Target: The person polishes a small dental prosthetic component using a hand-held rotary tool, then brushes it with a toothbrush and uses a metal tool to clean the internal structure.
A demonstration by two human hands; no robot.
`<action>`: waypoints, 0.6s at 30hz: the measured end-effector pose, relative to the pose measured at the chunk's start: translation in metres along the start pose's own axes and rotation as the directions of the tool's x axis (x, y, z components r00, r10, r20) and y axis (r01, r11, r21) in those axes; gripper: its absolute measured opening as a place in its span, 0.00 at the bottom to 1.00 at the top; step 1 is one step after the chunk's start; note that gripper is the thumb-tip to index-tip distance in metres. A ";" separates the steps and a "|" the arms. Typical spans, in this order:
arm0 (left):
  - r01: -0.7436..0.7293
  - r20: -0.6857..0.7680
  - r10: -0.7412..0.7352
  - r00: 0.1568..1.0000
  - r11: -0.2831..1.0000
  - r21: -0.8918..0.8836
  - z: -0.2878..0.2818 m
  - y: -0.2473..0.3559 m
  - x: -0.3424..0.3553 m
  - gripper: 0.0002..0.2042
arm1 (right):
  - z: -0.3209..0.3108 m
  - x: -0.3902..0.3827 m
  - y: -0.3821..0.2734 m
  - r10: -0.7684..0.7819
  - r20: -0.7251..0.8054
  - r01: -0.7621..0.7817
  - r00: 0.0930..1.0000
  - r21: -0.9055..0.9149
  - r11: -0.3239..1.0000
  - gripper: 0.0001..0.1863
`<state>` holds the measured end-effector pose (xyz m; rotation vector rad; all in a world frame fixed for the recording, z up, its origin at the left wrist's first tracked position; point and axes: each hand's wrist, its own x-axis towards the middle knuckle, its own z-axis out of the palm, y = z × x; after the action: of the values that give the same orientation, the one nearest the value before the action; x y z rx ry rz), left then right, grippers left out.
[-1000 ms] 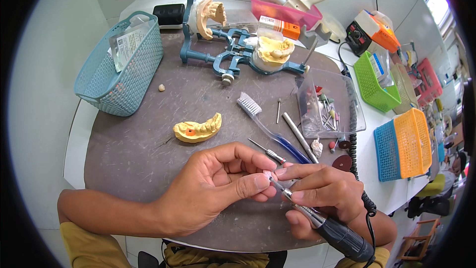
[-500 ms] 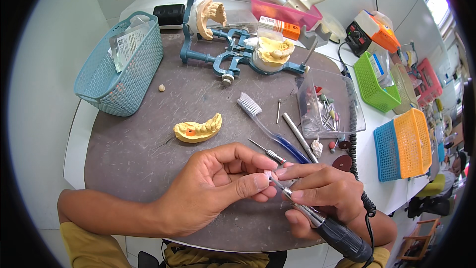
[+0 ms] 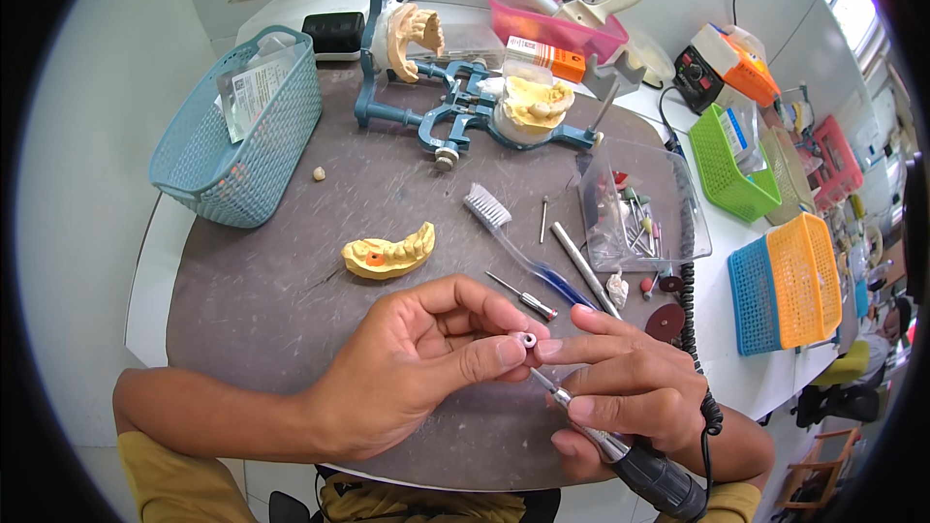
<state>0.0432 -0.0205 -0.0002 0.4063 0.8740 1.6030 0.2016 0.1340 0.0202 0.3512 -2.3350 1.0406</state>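
Between its thumb and fingertips, my left hand (image 3: 417, 368) pinches a small pale dental crown (image 3: 526, 340) with a round hole facing up. My right hand (image 3: 635, 373) is wrapped around a dental handpiece (image 3: 651, 473) with a black grip and metal nose. Its thin tip is just below the crown, slightly apart from it. The right index finger reaches toward the crown. Beyond my left hand lies a yellow dental model (image 3: 389, 254) with an orange spot around a hole. A small screwdriver (image 3: 523, 296) rests just past my fingers.
A blue articulator (image 3: 453, 126) with plaster casts stands at the back. To its left is a blue basket (image 3: 252, 150), with a loose tooth-shaped piece (image 3: 319, 174) nearby. On the right lie a toothbrush (image 3: 523, 252), a clear box (image 3: 678, 252) of burs, discs (image 3: 666, 323) and a coiled cord (image 3: 689, 302).
The handpiece tip has drawn back down from the crown. The crown's hole now shows, and my right index finger has lifted and straightened. My left hand has barely moved.
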 end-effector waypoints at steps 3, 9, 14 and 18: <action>-0.002 -0.012 0.002 1.000 1.000 -0.011 0.001 0.000 -0.001 0.08 | -0.001 0.000 -0.001 0.024 0.012 -0.025 1.000 0.014 1.000 0.19; 0.003 -0.008 -0.003 1.000 0.999 -0.038 -0.001 0.000 -0.001 0.07 | -0.001 0.000 -0.001 0.028 0.003 -0.028 1.000 0.016 0.999 0.20; 0.022 -0.015 -0.022 1.000 1.000 0.011 0.000 0.001 -0.001 0.07 | -0.001 0.000 0.000 0.026 -0.006 -0.026 1.000 0.025 0.999 0.19; 0.034 -0.032 -0.031 0.999 0.993 0.111 0.005 0.004 -0.002 0.11 | -0.003 0.003 0.001 0.033 0.014 -0.034 0.999 0.054 0.998 0.19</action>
<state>0.0446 -0.0209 0.0060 0.4454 0.9919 1.5383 0.1995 0.1365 0.0231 0.3419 -2.3352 1.1232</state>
